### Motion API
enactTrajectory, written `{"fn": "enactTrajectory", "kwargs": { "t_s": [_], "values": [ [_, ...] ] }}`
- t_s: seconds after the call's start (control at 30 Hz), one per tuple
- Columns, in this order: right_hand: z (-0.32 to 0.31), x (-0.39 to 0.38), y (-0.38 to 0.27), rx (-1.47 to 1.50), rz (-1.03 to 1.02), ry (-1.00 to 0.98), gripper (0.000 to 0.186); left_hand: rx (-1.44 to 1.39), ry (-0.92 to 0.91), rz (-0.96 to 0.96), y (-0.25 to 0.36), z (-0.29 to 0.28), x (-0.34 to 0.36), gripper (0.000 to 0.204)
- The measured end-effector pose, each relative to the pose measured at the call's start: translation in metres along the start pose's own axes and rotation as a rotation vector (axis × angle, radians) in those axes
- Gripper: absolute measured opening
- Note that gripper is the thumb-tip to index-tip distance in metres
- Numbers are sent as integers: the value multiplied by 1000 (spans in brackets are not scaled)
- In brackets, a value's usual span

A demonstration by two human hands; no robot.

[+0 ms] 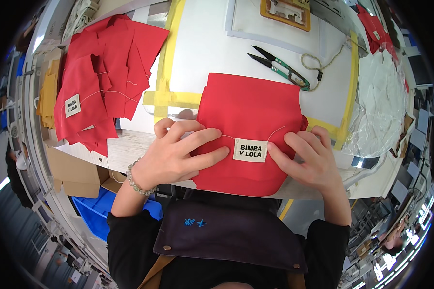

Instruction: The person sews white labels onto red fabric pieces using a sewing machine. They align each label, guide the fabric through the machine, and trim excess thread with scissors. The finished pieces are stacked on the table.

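Note:
A stack of red fabric pieces (250, 103) lies at the table's front edge before me. A white cloth label (250, 150) with dark print is on the top piece, with a loose thread end on either side. My left hand (181, 154), with a beaded bracelet at the wrist, rests on the fabric left of the label, its fingers bent and apart. My right hand (311, 159) lies on the right side, one fingertip touching the label's right edge and the other fingers spread. Its thumb is hidden.
Thread snips (280, 67) with green handles lie beyond the fabric beside a knotted cord (318, 65). More red pieces (106, 77), some labelled, are heaped at left. A clear plastic bag (378, 103) is at right. Below left are a cardboard box (74, 171) and blue bin (94, 212).

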State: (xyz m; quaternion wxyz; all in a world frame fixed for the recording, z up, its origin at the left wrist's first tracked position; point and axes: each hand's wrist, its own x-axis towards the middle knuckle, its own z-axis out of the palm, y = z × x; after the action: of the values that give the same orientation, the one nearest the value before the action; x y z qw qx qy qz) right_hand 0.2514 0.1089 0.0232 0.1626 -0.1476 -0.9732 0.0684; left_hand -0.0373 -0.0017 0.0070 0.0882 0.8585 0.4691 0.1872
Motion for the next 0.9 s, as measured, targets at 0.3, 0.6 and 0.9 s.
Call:
{"fn": "enactTrajectory", "kwargs": {
  "t_s": [0.3, 0.6, 0.9],
  "values": [
    [1, -3, 0, 16, 13, 33, 41, 12, 11, -1, 0, 1, -2, 50],
    [6, -16, -2, -15, -81, 52, 43, 13, -1, -1, 0, 0, 0, 51],
    [-1, -10, -4, -51, -137, -15, 38, 9, 0, -7, 0, 1, -1, 51]
  ]
}}
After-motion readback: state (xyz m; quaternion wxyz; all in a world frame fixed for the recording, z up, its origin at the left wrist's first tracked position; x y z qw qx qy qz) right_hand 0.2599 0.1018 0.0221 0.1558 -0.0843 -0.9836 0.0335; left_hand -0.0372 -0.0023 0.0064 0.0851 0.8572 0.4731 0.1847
